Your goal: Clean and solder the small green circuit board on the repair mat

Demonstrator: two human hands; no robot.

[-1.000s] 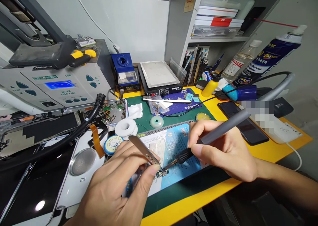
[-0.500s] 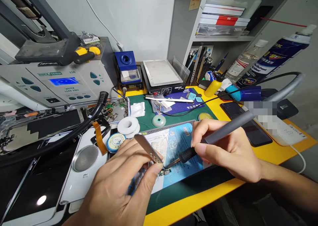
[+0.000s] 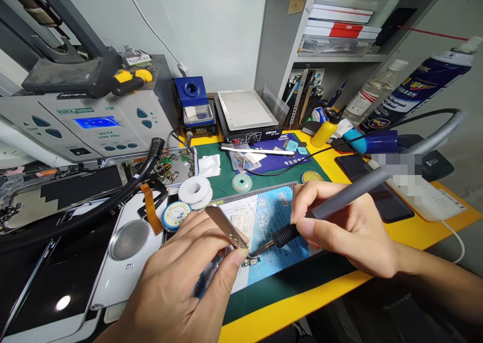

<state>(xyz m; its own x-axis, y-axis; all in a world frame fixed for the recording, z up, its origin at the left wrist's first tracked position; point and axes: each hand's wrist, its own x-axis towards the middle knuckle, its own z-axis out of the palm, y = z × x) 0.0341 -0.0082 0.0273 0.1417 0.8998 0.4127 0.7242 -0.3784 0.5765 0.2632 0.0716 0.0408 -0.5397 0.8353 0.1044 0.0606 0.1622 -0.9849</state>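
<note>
The sheet [image 3: 277, 270] is glossy and crinkled, half white, half sky blue, and on it lies the board [image 3: 252, 260], a small dark strip with gold and silvery metal bits, near the sheet's closest edge. The left hand [image 3: 184, 277] reaches over the sheet's white half, thumb and fingers pinching tweezers [image 3: 223, 221] of flat, smooth steel drilled with tiny round holes; their points slant down to the board. The right hand [image 3: 347, 232], at the sheet's blue end, grips the iron [image 3: 339, 197] like a pen, its grey sleeve matte and thick, its black grip ribbed, its thin metal tip right by the tweezers' points. From where I stand I can't tell whether tip and board touch. Beneath the sheet spreads a dull green mat [image 3: 251, 300]. Just behind the sheet sit a pale, domed pot [image 3: 241, 182] and a white plastic ring of a spool [image 3: 193, 187]; farther behind it, a hot plate [image 3: 247, 110] with a flat, brushed-looking metal top.
</note>
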